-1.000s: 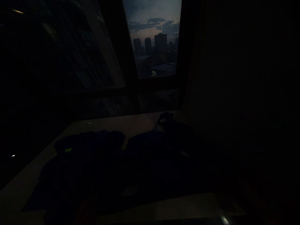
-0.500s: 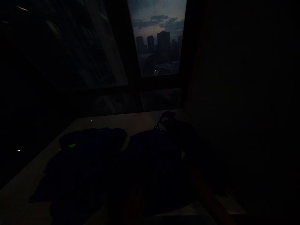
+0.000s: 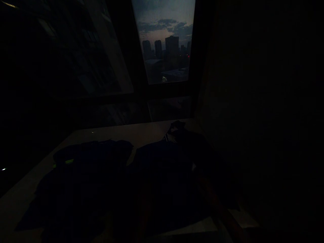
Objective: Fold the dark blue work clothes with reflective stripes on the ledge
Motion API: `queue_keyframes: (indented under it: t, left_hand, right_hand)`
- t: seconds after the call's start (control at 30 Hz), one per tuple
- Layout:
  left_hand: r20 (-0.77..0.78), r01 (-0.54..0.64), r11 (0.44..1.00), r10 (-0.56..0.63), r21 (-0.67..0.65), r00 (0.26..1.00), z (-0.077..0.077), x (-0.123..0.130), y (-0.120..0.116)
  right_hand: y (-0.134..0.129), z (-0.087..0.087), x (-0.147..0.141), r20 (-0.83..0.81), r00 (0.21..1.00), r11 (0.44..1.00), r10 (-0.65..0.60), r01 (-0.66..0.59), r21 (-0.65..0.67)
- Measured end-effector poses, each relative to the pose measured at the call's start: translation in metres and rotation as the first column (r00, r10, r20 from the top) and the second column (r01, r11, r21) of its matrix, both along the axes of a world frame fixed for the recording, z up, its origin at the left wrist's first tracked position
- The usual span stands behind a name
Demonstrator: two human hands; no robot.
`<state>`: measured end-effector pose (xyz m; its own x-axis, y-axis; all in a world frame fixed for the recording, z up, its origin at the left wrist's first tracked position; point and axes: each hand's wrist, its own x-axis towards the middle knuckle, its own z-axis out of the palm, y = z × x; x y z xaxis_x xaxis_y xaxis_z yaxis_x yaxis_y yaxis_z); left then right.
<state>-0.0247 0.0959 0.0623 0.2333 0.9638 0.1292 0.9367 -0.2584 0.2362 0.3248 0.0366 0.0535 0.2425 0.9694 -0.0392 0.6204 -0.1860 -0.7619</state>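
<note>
The picture is very dark. A dark blue cloth piece (image 3: 162, 158), seemingly a garment, lies spread on a pale surface (image 3: 141, 130). My right hand (image 3: 204, 180) is at its right side, with the forearm running down to the lower right. My left hand (image 3: 144, 200) shows only as a faint reddish shape over the cloth's lower left. Fingers of both hands are lost in the dark, so I cannot tell what they hold. A second dark heap of cloth (image 3: 86, 175) with a small yellow-green strip (image 3: 69, 161) lies to the left.
Behind the surface is a window (image 3: 165, 30) with a dusk sky and buildings outside. A dark wall (image 3: 253, 101) stands on the right. More dark cloth (image 3: 202, 145) lies along the wall side. A small light spot (image 3: 3, 169) shows at far left.
The whole view has shifted slightly, so the window and cloth sit further left. Both forearms appear a little higher and further left. No clear change in the cloth shows.
</note>
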Motion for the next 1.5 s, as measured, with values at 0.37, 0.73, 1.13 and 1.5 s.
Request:
queue_keyframes:
  t: [0.37,0.73,1.13,1.5]
  left_hand:
    - [-0.085,0.209,0.978,-0.208,-0.008,0.974,-0.026,0.039,-0.063]
    - [-0.068,0.241,0.97,-0.239,0.035,0.969,-0.024,0.063,-0.073]
    - [0.056,0.324,0.943,-0.329,0.077,0.943,0.007,0.099,-0.056]
    - [0.075,0.326,0.945,-0.323,-0.02,0.943,-0.019,0.1,-0.061]
  right_hand:
    - [-0.03,-0.01,-0.04,-0.342,0.938,0.995,-0.062,0.031,-0.096]
    - [-0.033,-0.007,-0.043,-0.232,0.972,0.996,0.044,-0.061,-0.065]
    - [-0.043,-0.026,-0.045,-0.157,0.987,0.988,0.032,-0.008,0.152]
    - [-0.052,-0.024,-0.041,-0.067,0.955,0.957,0.289,-0.286,0.051]
